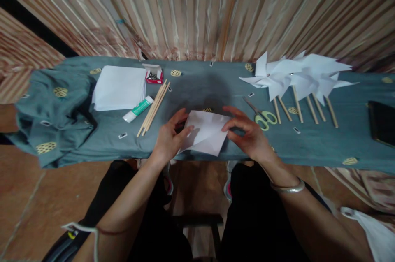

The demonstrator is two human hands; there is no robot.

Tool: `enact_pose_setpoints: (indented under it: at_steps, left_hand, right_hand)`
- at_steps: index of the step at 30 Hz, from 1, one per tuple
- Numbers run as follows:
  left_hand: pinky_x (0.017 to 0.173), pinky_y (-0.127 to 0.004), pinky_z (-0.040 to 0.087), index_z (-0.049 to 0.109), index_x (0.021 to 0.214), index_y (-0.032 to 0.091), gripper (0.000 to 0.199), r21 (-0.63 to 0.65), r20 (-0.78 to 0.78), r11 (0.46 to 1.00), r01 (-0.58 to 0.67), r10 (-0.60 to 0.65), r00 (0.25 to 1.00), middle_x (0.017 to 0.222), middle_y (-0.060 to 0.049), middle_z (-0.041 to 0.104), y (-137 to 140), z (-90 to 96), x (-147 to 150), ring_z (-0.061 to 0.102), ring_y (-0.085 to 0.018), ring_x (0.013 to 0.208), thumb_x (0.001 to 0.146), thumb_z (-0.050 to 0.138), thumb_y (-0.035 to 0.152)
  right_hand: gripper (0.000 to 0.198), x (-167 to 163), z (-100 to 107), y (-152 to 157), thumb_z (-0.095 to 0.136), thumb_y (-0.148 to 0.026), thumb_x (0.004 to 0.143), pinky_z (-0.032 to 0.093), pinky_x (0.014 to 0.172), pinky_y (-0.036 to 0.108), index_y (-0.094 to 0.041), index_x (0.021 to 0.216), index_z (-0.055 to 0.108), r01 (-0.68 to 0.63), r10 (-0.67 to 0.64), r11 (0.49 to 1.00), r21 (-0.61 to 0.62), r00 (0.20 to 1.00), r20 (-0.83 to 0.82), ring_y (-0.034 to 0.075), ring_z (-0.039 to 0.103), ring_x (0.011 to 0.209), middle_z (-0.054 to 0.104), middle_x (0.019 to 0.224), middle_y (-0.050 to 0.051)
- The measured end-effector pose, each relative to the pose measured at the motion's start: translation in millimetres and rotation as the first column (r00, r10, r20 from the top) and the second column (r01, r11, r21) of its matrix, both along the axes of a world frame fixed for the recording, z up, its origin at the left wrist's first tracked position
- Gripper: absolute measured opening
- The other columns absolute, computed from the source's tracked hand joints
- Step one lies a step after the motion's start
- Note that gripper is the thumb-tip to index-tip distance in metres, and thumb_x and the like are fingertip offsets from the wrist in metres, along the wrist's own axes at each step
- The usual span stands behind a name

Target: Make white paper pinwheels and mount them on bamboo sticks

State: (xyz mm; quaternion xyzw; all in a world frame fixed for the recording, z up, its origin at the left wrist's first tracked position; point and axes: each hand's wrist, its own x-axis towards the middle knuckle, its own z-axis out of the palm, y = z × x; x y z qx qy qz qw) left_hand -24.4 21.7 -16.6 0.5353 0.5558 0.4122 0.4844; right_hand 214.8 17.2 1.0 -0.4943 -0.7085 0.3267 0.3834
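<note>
A white sheet of paper [206, 132], partly folded over itself, is between my hands at the front edge of the cloth-covered table. My left hand [169, 137] grips its left side, with the thumb on top and the other fingers curved beyond the edge. At the right edge, my right hand [244, 131] pinches the paper between thumb and index finger, the other fingers loosely bent. Just beyond my right hand lie scissors [261, 117] with pale green handles. To the left of my left hand are several thin wooden sticks [155, 107].
A stack of white paper [120, 88], a red box of metal pins [154, 76] and a green-and-white glue tube [138, 109] lie at left. Several white paper pinwheels [296, 75] on sticks lie at right, with a dark phone [382, 122] farther over. A curtain [197, 11] hangs behind.
</note>
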Motion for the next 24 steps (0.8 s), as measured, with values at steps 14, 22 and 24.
enact_pose_setpoints:
  at_steps: [14, 22, 24]
  left_hand:
    - [0.056, -0.026, 0.049, 0.074, 0.074, 0.011, 0.043, -0.462, 0.475, 0.879, 0.118, 0.133, 0.870, 0.071, -0.007, 0.075, -0.8, 31.6, 39.5, 0.064, -0.016, 0.057, 0.046, 0.091, 0.039]
    - [0.057, -0.025, 0.044, 0.072, 0.065, 0.013, 0.023, -0.125, 0.197, 0.972, -0.199, 0.221, 0.955, 0.063, -0.002, 0.069, 13.3, 17.4, 30.5, 0.060, -0.017, 0.061, 0.058, 0.078, 0.034]
    - [0.060, -0.026, 0.046, 0.072, 0.069, 0.013, 0.023, -0.072, 0.183, 0.969, -0.235, 0.244, 0.952, 0.068, -0.002, 0.072, 17.5, 17.8, 27.8, 0.062, -0.018, 0.064, 0.057, 0.078, 0.031]
  right_hand:
    - [0.006, 17.7, 13.5, 17.4, 0.071, -0.017, 0.070, 0.039, 0.110, 0.043, -0.024, 0.071, 0.070, 0.070, -0.119, 0.990, -0.125, 0.889, -0.442, 0.026, 0.052, 0.132, 0.061, 0.136, 0.005]
    - [0.030, 53.4, 2.4, 17.0, 0.050, -0.025, 0.091, 0.047, 0.103, 0.048, -0.016, 0.109, 0.072, 0.301, -0.392, 0.914, 0.272, 0.826, 0.406, 0.030, 0.062, 0.117, 0.068, 0.123, 0.017]
    - [0.030, 61.5, -2.2, 15.4, 0.051, -0.021, 0.090, 0.052, 0.095, 0.048, -0.011, 0.108, 0.072, 0.277, -0.392, 0.920, 0.278, 0.692, 0.607, 0.033, 0.066, 0.106, 0.071, 0.114, 0.019]
